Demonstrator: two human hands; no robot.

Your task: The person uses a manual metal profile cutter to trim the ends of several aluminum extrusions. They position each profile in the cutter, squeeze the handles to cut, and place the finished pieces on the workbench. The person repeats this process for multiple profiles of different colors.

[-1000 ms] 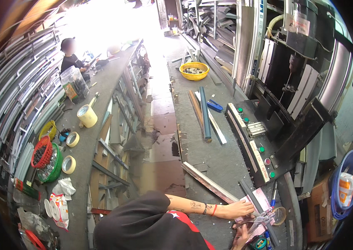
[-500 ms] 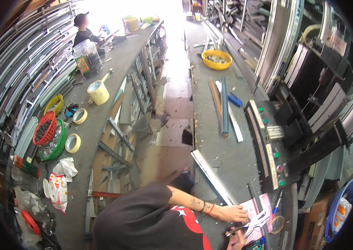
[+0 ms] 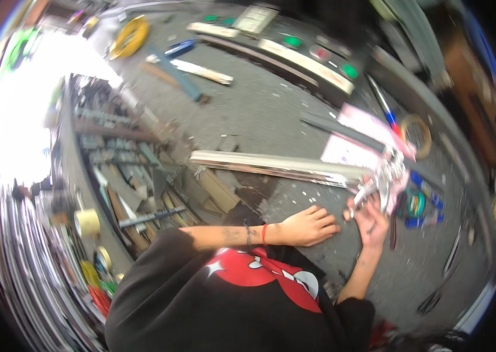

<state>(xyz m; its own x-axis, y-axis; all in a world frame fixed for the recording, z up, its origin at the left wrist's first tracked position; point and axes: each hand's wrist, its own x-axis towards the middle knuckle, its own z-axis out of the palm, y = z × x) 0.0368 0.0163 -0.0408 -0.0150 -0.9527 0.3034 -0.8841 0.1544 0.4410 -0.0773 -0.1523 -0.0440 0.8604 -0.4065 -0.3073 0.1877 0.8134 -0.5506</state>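
My left hand (image 3: 309,227) lies palm down on the grey bench (image 3: 242,117), fingers stretched out and holding nothing. To its right my right hand (image 3: 372,222) has its fingers bent around a shiny silver plier-like tool (image 3: 384,179), whose exact kind is smeared by motion. The tool overlaps the right end of a long silver metal profile (image 3: 271,165). Beyond the profile, a thin dark strip (image 3: 347,134) crosses a pink sheet of paper (image 3: 350,152). A tool with blue handles (image 3: 435,202) and a round teal part lies beside my right hand.
A tape roll (image 3: 417,138) and a blue-and-red pen (image 3: 386,105) lie past the paper. A black machine with green buttons (image 3: 292,42) borders the bench's far side. Short profiles (image 3: 180,79) and a yellow basket (image 3: 129,36) sit at far left.
My view has swung right and down over the bench. The left hand has come off the pink paper onto the bench. My right hand still has the silver tool.
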